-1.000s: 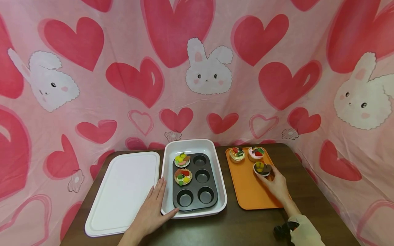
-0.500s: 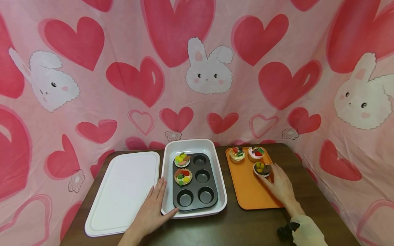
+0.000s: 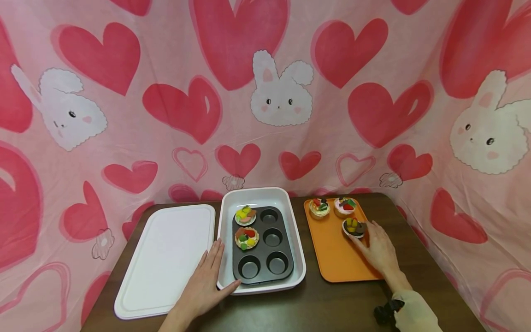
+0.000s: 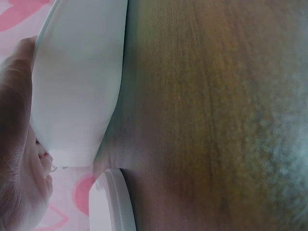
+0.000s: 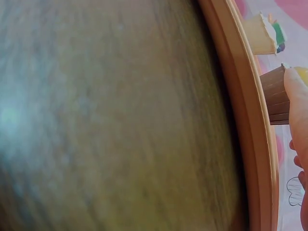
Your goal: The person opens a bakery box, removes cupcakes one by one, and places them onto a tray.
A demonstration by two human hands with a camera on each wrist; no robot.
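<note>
A chocolate-brown cupcake point(image 3: 352, 227) with yellow and dark toppings stands on the orange tray point(image 3: 336, 267) at the right. My right hand point(image 3: 379, 251) holds its side, thumb in front and fingertips at its far right; the right wrist view shows the thumb against the brown cup point(image 5: 276, 94). At the left corner of the white basin point(image 3: 299, 267), my left hand point(image 3: 203, 281) rests with straight fingers along the rim and thumb at the front edge. Inside the basin lies a dark muffin pan point(image 3: 263, 258), with a fruit tart point(image 3: 247, 238) and a yellow-topped one point(image 3: 246, 215) in its left column.
Two more cupcakes stand on the tray's back edge, one cream-topped point(image 3: 320, 209) and one pink-topped point(image 3: 345, 207). A white lid-like board point(image 3: 170, 258) lies left of the basin on the dark wooden table point(image 3: 315, 309). A pink heart-patterned cloth point(image 3: 265, 166) hangs behind.
My right hand has shifted slightly to the right and toward me, its thumb still at the brown cupcake. That cupcake has moved barely, if at all. The left hand has stayed put.
</note>
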